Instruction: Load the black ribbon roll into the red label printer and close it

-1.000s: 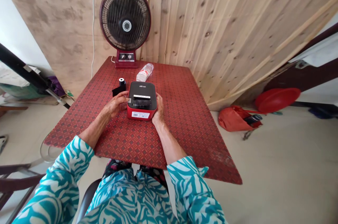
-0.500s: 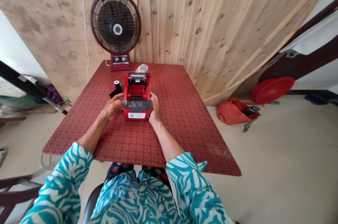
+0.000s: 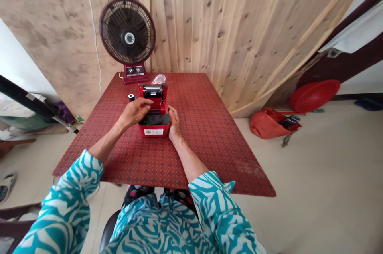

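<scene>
A red label printer stands on the table, its lid raised and tilted back. A white sticker with print and codes is on its front. My right hand is wrapped against the printer's right side, gripping it. My left hand is above the left part of the compartment. Its fingers are stretched out and slightly bent over the opening, with no held thing visible; the thumb is partly hidden. Just behind that hand stands a small black roll with a white core, its lower part covered.
A maroon fan stands at the table's back left. Behind the printer lies a clear plastic bottle. The patterned red table meets a wooden wall. On the floor to the right are an orange bag and a red basin.
My left hand has risen from the printer's left side and moved over its compartment. The dark strip that hung over the printer's front edge no longer shows there. My right hand stays put.
</scene>
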Demonstrator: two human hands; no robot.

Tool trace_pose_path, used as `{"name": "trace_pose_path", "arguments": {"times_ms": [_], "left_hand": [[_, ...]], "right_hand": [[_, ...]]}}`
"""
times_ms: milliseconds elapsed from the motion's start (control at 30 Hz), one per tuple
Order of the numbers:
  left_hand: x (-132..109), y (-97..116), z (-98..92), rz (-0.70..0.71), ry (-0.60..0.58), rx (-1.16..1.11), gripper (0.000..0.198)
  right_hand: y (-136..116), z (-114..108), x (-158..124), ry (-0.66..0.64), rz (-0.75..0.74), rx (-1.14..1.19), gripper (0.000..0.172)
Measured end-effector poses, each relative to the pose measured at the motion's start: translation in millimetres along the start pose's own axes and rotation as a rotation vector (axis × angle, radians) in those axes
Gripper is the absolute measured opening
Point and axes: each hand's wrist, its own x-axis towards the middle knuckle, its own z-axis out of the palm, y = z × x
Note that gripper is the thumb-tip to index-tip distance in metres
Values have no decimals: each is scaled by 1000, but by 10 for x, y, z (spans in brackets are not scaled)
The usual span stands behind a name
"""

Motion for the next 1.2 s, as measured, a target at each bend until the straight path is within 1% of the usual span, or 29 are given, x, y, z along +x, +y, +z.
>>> {"name": "trace_pose_path", "arguments": {"times_ms": [33, 67, 167, 233, 300, 433, 533, 633, 733, 833, 933, 1000, 1067, 1133, 1200], "left_hand": [[100, 42, 53, 35, -85, 80, 16], [203, 69, 108, 55, -165, 175, 14], [486, 75, 247, 35, -321, 518, 15], [613, 50, 289, 10, -420, 650, 18], [681, 34, 286, 3, -497, 676, 20], [702, 73, 217, -14, -616, 573, 20], [684, 132, 185, -17, -642, 513, 20], [655, 164, 179, -23, -604, 475, 20], [589, 169, 179, -16, -504, 465, 22], [460, 213, 178, 100, -360, 480, 23], [290, 334, 112, 252, -317, 542, 28], [191, 407, -27, 329, -268, 551, 35], [127, 409, -262, 345, -133, 483, 40], [104, 304, -558, 260, 50, 361, 39], [116, 102, -853, 121, 192, 209, 38]], "right_hand": [[1, -3, 0, -2, 1, -1, 47], [3, -7, 0, -6, 2, -2, 47], [13, -20, 2, -24, 4, -2, 46], [27, -24, 8, -34, 10, 5, 45], [44, -20, 17, -37, 13, 15, 44], [61, -3, 33, -25, 4, 38, 41], [52, 4, 37, -25, -8, 46, 39], [34, 3, 33, -33, -12, 49, 38], [24, 1, 25, -32, -10, 51, 39], [20, -4, 17, -40, -8, 45, 39], [15, -11, 16, -47, -7, 39, 39], [9, -16, 17, -44, -4, 35, 40], [5, -22, 18, -31, 6, 33, 42], [8, -30, 18, -19, 22, 36, 44], [18, -38, 18, -15, 44, 48, 46]]}}
